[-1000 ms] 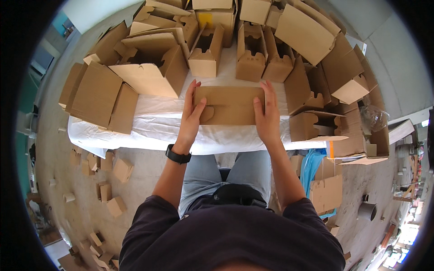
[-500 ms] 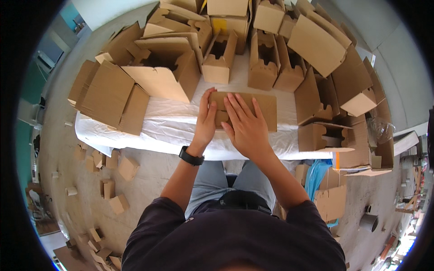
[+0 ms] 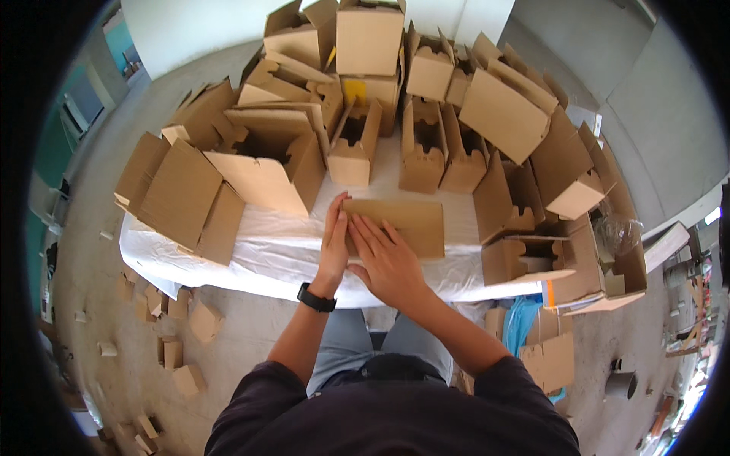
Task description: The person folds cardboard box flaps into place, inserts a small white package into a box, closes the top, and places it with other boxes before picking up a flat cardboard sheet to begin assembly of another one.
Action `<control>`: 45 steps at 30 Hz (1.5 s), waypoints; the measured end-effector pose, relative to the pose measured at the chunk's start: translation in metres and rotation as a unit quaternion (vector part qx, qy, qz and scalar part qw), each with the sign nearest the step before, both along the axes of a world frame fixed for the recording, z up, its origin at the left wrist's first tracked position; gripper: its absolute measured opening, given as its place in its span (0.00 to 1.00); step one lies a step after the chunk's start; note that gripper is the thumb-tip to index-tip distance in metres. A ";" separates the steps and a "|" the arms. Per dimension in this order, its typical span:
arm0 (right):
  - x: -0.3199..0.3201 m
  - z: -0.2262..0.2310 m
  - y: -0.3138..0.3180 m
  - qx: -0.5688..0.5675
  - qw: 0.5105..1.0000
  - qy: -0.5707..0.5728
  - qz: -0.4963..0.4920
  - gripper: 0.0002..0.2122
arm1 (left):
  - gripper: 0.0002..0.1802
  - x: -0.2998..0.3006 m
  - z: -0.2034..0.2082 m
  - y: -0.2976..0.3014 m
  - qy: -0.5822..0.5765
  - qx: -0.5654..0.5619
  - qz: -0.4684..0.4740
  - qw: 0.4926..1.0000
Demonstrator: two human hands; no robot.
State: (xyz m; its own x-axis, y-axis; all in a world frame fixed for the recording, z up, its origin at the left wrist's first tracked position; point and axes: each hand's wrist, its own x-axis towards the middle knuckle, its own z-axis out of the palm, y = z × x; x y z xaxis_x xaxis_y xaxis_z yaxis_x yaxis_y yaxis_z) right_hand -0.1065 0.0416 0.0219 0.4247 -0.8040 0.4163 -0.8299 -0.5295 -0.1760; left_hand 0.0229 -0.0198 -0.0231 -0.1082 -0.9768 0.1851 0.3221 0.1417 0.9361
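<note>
Closed box: the flat brown carton (image 3: 422, 232) is laid on the white-draped counter (image 3: 281, 262), near its front edge and directly before the person.
Left hand: the hand (image 3: 333, 247) is set upright along the carton's left end; fingers are extended and touching, not wrapped around it.
Right hand: the second hand (image 3: 386, 262) is pressed flat on the carton's top, toward the left end; fingers are spread slightly, nothing is clenched.
Wrist: a black band (image 3: 315, 299) is worn on the left one.
Behind carton: a narrow open box (image 3: 352, 162) and a pair of similar boxes (image 3: 422, 171) are stood upright.
Counter left: a wide open box (image 3: 255, 178) is placed with its flap outward.
Counter right: a low open box (image 3: 525, 262) is positioned beside crumpled clear plastic (image 3: 620, 234).
Floor: small boxes (image 3: 188, 380) are scattered at left.
</note>
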 end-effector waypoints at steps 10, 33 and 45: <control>-0.033 0.012 -0.024 -0.051 0.995 0.010 -0.081 0.31 | 0.22 0.001 0.009 0.001 -0.072 -0.025 0.015 0.997; -0.089 0.024 0.021 0.173 0.808 -0.549 -0.128 0.32 | 0.31 0.022 0.051 0.031 -0.191 -0.122 -0.047 0.973; -0.118 -0.084 -0.015 0.259 0.767 -0.580 -0.091 0.30 | 0.44 0.024 -0.081 -0.011 -0.227 -0.111 -0.116 0.960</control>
